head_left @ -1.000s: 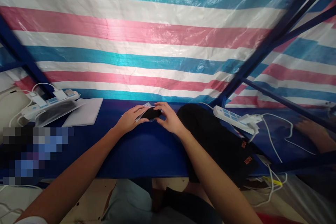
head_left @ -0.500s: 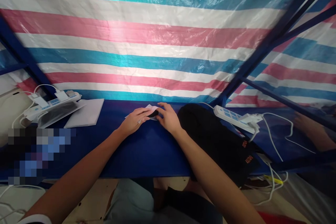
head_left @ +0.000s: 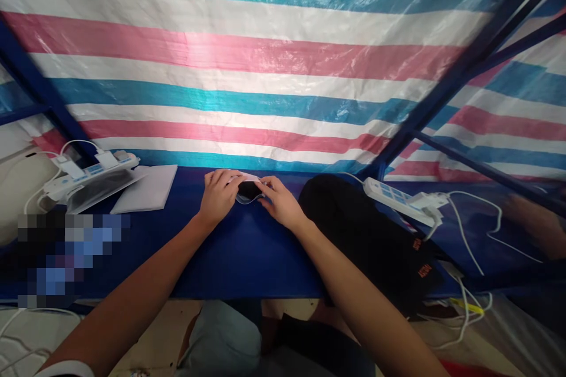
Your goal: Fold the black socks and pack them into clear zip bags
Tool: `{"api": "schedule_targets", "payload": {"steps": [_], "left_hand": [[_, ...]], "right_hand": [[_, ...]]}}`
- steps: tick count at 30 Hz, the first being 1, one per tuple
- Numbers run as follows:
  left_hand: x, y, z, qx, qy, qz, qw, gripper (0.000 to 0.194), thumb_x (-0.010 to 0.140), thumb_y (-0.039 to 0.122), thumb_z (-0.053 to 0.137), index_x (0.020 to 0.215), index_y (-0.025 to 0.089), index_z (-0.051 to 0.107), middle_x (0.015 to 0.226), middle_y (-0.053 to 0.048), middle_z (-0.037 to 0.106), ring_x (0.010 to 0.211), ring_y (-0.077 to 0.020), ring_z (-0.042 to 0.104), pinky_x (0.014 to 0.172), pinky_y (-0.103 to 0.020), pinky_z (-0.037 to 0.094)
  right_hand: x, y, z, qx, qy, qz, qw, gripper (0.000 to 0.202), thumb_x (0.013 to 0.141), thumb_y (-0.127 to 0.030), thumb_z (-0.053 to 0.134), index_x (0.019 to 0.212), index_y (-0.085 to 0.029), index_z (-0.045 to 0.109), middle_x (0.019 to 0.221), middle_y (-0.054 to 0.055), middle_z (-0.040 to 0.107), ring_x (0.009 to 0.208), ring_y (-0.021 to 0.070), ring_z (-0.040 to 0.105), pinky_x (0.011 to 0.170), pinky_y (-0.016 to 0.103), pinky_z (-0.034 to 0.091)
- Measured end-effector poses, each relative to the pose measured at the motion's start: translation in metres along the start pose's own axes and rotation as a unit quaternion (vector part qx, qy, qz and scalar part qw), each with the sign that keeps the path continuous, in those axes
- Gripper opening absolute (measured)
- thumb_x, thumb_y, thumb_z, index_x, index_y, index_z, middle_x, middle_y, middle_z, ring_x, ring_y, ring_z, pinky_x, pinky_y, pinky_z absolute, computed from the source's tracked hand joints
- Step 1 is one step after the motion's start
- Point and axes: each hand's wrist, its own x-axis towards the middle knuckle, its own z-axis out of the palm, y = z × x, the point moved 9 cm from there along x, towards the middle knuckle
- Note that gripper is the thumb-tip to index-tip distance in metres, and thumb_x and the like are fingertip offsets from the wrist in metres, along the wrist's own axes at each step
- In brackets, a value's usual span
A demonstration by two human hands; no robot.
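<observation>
A small black item [head_left: 250, 190] with a pale, thin wrapper or sheet [head_left: 250, 177] around its upper edge lies between my hands, over the blue table. Its exact nature is too small to tell. My left hand [head_left: 220, 193] grips the left side, fingers bent over the top edge. On the right side, my right hand [head_left: 279, 200] pinches the edge between thumb and fingers. A clear or greyish rim shows below the black part.
The blue table [head_left: 247, 265] carries a black cloth item [head_left: 354, 230] at right, a white power strip [head_left: 398, 200] beyond it, another power strip [head_left: 92, 172] at left and white papers [head_left: 148, 188]. A striped sheet hangs behind. Another person's arm [head_left: 535, 224] shows at far right.
My left hand has shifted left and up, its fingers now bent over the edge. More of the black item shows between my hands. The view has shifted slightly.
</observation>
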Motion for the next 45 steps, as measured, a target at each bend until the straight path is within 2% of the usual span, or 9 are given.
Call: {"api": "schedule_targets", "payload": {"steps": [4, 8, 14, 20, 23, 27, 34, 39, 45], "left_hand": [[0.003, 0.023, 0.004, -0.02, -0.028, 0.054, 0.998, 0.03, 0.104, 0.024, 0.056, 0.128, 0.03, 0.073, 0.143, -0.007, 0.068, 0.133, -0.0304, 0.062, 0.118, -0.057, 0.038], [0.006, 0.023, 0.002, -0.017, -0.018, 0.057, 0.998, 0.023, 0.102, 0.03, 0.063, 0.122, 0.03, 0.074, 0.161, -0.006, 0.054, 0.147, -0.034, 0.052, 0.128, -0.063, 0.027], [0.004, 0.004, 0.015, -0.027, -0.056, 0.047, 0.997, 0.029, 0.104, 0.036, 0.064, 0.131, 0.03, 0.072, 0.144, -0.008, 0.067, 0.132, -0.0308, 0.061, 0.113, -0.054, 0.045], [0.005, 0.002, 0.032, 0.017, -0.092, 0.031, 0.995, 0.026, 0.1, 0.038, 0.069, 0.123, 0.03, 0.078, 0.125, -0.01, 0.069, 0.113, -0.0324, 0.062, 0.099, -0.053, 0.049], [0.005, 0.001, 0.028, 0.0, -0.09, 0.02, 0.996, 0.034, 0.102, 0.038, 0.067, 0.134, 0.03, 0.072, 0.13, -0.01, 0.069, 0.118, -0.0327, 0.061, 0.101, -0.053, 0.05], [0.002, 0.008, 0.01, -0.057, -0.05, 0.035, 0.996, 0.032, 0.107, 0.031, 0.055, 0.137, 0.029, 0.068, 0.145, -0.009, 0.065, 0.135, -0.0298, 0.059, 0.118, -0.054, 0.045], [0.0, 0.022, -0.002, -0.079, -0.006, 0.068, 0.995, 0.028, 0.101, 0.038, 0.071, 0.128, 0.031, 0.071, 0.15, -0.008, 0.063, 0.143, -0.0307, 0.057, 0.122, -0.058, 0.047], [0.0, 0.028, 0.0, -0.076, -0.002, 0.103, 0.992, 0.019, 0.102, 0.028, 0.068, 0.117, 0.036, 0.076, 0.14, -0.001, 0.07, 0.14, -0.0255, 0.059, 0.121, -0.057, 0.047], [0.004, 0.026, 0.0, -0.05, -0.021, 0.084, 0.995, 0.015, 0.101, 0.027, 0.067, 0.108, 0.034, 0.078, 0.136, -0.001, 0.072, 0.141, -0.0276, 0.058, 0.124, -0.061, 0.041]], "right_hand": [[0.002, -0.002, -0.005, -0.004, 0.027, 0.009, 1.0, 0.045, 0.104, -0.014, 0.054, 0.144, -0.032, 0.066, 0.12, 0.01, 0.07, 0.112, 0.0278, 0.066, 0.097, 0.046, 0.061], [0.004, -0.004, -0.012, 0.013, 0.06, 0.029, 0.998, 0.038, 0.103, -0.015, 0.056, 0.135, -0.03, 0.069, 0.116, 0.009, 0.073, 0.113, 0.0282, 0.068, 0.1, 0.046, 0.059], [0.006, -0.01, -0.016, 0.078, 0.083, 0.061, 0.992, 0.023, 0.103, -0.021, 0.06, 0.122, -0.029, 0.072, 0.111, 0.006, 0.076, 0.104, 0.0253, 0.074, 0.094, 0.04, 0.06], [0.01, -0.039, -0.002, 0.085, 0.031, -0.023, 0.996, 0.024, 0.106, -0.02, 0.056, 0.118, -0.032, 0.074, 0.114, 0.003, 0.078, 0.106, 0.0238, 0.073, 0.098, 0.041, 0.06], [0.011, -0.028, -0.009, 0.086, 0.075, -0.002, 0.993, 0.016, 0.104, -0.026, 0.065, 0.115, -0.031, 0.075, 0.109, 0.003, 0.08, 0.103, 0.0253, 0.073, 0.096, 0.043, 0.061], [0.006, -0.007, -0.017, 0.109, 0.092, 0.044, 0.989, 0.02, 0.104, -0.025, 0.063, 0.118, -0.031, 0.076, 0.115, 0.005, 0.081, 0.108, 0.0256, 0.075, 0.1, 0.045, 0.061], [0.0, 0.01, -0.015, 0.205, 0.104, 0.119, 0.966, 0.019, 0.099, -0.029, 0.07, 0.119, -0.029, 0.071, 0.111, 0.002, 0.082, 0.098, 0.023, 0.082, 0.094, 0.04, 0.066], [0.002, 0.009, -0.016, 0.196, 0.111, 0.117, 0.967, 0.022, 0.097, -0.025, 0.072, 0.119, -0.028, 0.069, 0.103, 0.002, 0.082, 0.092, 0.0229, 0.08, 0.088, 0.04, 0.066], [0.007, 0.004, -0.027, 0.133, 0.095, 0.078, 0.984, 0.018, 0.099, -0.022, 0.069, 0.114, -0.028, 0.075, 0.111, 0.006, 0.08, 0.111, 0.0275, 0.07, 0.09, 0.045, 0.062]]}}
